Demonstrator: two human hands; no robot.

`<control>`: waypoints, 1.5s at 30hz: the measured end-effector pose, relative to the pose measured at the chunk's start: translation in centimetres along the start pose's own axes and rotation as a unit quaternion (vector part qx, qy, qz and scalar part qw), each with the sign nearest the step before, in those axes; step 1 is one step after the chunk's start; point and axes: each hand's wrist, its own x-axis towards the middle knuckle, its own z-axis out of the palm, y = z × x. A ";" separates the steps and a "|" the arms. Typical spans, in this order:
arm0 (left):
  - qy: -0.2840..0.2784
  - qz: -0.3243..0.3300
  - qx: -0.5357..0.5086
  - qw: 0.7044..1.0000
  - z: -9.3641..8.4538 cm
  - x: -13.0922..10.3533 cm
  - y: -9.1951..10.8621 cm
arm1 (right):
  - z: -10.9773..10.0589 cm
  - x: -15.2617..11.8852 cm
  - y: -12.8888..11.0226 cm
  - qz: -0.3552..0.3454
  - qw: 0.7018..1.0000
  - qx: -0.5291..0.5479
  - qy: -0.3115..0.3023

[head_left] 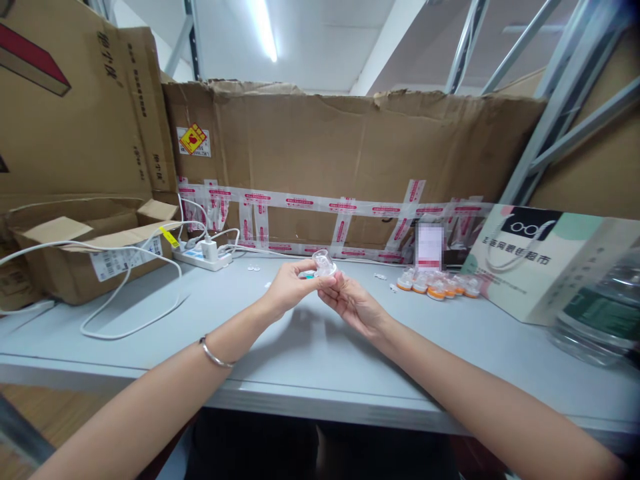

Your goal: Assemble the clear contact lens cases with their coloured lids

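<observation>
Above the middle of the grey tabletop, my two hands meet around a small clear plastic piece, shaped like a cup or funnel. My left hand, with a silver bangle on its wrist, pinches it from the left. The fingers of my right hand close on its lower right side. A bit of teal shows between the left fingers; what it belongs to is hidden. To the right stand several clear plastic pieces with orange bases. Tiny clear bits lie nearer the hands.
An open cardboard box sits at the left, beside a white power strip with looping white cables. A large taped carton stands along the back. At the right are a paper bag and a big clear bottle.
</observation>
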 end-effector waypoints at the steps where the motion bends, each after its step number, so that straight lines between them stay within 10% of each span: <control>1: 0.008 0.000 0.006 1.000 0.1 0.0 0.0 | 0.0 0.0 0.0 -0.002 1.000 -0.003 -0.002; 14: 0.017 0.027 0.072 0.997 -0.1 0.2 -0.5 | 0.2 0.0 -0.4 0.009 1.000 -0.028 0.006; 19: 0.053 0.109 0.235 0.964 0.1 0.3 -1.3 | 0.2 0.2 -0.7 0.012 0.980 -0.195 0.036; 23: 0.032 0.133 0.342 0.930 0.4 0.1 -2.1 | 0.0 0.3 -0.1 -0.089 0.902 -0.401 0.129; 28: 0.024 0.121 0.396 0.910 0.5 0.1 -2.6 | -1.5 0.8 -1.4 -0.123 0.824 -0.546 0.084; 36: 0.063 0.142 0.415 0.896 -0.5 0.3 -2.0 | -12.9 -1.7 -11.3 0.144 0.622 -0.714 0.286; 45: 0.121 0.101 0.422 0.893 -3.0 1.3 -0.8 | -16.4 -3.4 -12.6 0.188 0.562 -0.716 0.368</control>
